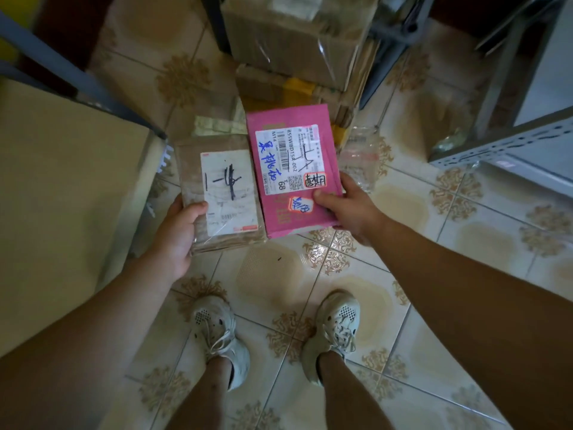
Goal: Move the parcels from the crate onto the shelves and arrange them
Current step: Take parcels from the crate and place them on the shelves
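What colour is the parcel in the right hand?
Pink parcel, with a white label; head view.

On the pink parcel [276,218], the white label [288,159] reads "855WBD15A-002", "M14" and "68".

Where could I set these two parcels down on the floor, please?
Bare tiles lie between your shoes and the held brown parcel and pink parcel; more lie before the grey shelf at right. Ahead, the stacked boxes crowd the floor.
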A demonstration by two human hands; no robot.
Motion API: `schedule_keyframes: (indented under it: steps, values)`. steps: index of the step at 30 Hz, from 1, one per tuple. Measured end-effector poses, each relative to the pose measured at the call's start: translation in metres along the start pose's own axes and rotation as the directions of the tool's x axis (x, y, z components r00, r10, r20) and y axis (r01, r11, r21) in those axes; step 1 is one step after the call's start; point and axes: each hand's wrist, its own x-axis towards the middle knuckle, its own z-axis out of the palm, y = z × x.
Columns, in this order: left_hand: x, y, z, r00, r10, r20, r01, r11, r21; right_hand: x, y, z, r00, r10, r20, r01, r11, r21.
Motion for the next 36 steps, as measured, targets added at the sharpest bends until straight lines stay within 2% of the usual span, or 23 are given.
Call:
schedule_keyframes:
  steps: [3,8,10,14,18,20,25,30,36]
  values:
    - [-0.056,0.045,-0.004,0.999,0.044,0.018,-0.044,0.999,0.006,-0.058,-0.034,0.005,0.998,-0.047,-0.029,0.048,0.998,0.044]
    - [-0.164,0.122,-0.010,0.986,0.169,0.000,-0.169,0.986,0.002,-0.180,-0.104,0.007,0.976,-0.142,-0.164,0.158,0.983,0.091]
    - [-0.204,0.151,-0.016,0.973,0.224,0.050,-0.225,0.974,0.009,-0.233,-0.132,0.008,0.958,-0.183,-0.222,0.204,0.976,0.078]
    - [-0.275,0.201,-0.018,0.920,0.347,0.182,-0.374,0.916,0.142,-0.327,-0.171,0.012,0.883,-0.252,-0.396,0.313,0.945,0.097]
    - [-0.353,0.254,-0.008,0.817,0.482,0.315,-0.552,0.812,0.190,-0.423,-0.199,0.018,0.764,-0.285,-0.578,0.429,0.894,0.126]
    - [-0.387,0.273,-0.003,0.773,0.491,0.401,-0.588,0.792,0.163,-0.463,-0.203,0.019,0.707,-0.282,-0.648,0.494,0.853,0.168]
    - [-0.465,0.294,0.017,0.603,0.520,0.605,-0.705,0.702,0.100,-0.556,-0.202,0.008,0.590,-0.270,-0.761,0.595,0.782,0.184]
    - [-0.529,0.285,0.057,0.520,0.509,0.685,-0.728,0.684,0.044,-0.639,-0.180,-0.019,0.488,-0.287,-0.824,0.656,0.744,0.129]
    - [-0.611,0.238,0.137,0.428,0.521,0.738,-0.732,0.679,-0.055,-0.736,-0.122,-0.077,0.339,-0.310,-0.888,0.686,0.728,0.007]
